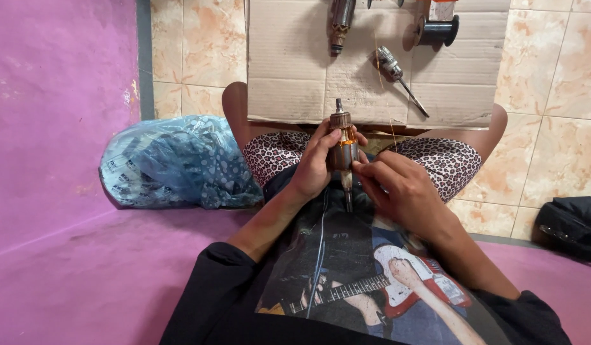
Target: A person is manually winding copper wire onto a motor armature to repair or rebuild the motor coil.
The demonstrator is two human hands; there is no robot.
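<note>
Sitting cross-legged on a purple floor (84, 281) where it meets tan tiles (551, 160); big sheet of cardboard (289, 76) laid flat across the knees and running off the top edge of view; crumpled blue plastic bag (174, 163) slumped beside the left knee, off the cardboard's near-left corner; dark bag (573, 227) down at the right edge of view, well apart from everything else.

On the cardboard, along its far edge: a second metal motor part (340, 22) near the middle, tip pointing back toward the lap; a black spool (436, 30) toward the far-right corner; a small screwdriver-like tool (397, 76) lying diagonal, tip aimed at the near-right corner; none of those touched.

The main bit, a motor armature (342, 150), sits just past the cardboard's near edge, over the lap, held up off any surface; long axis close to vertical, one shaft end poking up toward the cardboard, the other pointing down at the shirt; orange copper showing at the waist.

Left hand (314, 169) wrapped around the core from the left, fingers curled closed on it, thumb up near the top collar; clearly the hand carrying the weight. Right hand (397, 185) just to the right and a touch lower, fingertips pinched together against the lower part of the core; looks closed on a thin strand of wire (379, 70) that runs up across the cardboard, though the pinch itself is too small to be sure of. Both hands touching the armature; left nearer the top, right nearer the bottom shaft.
</note>
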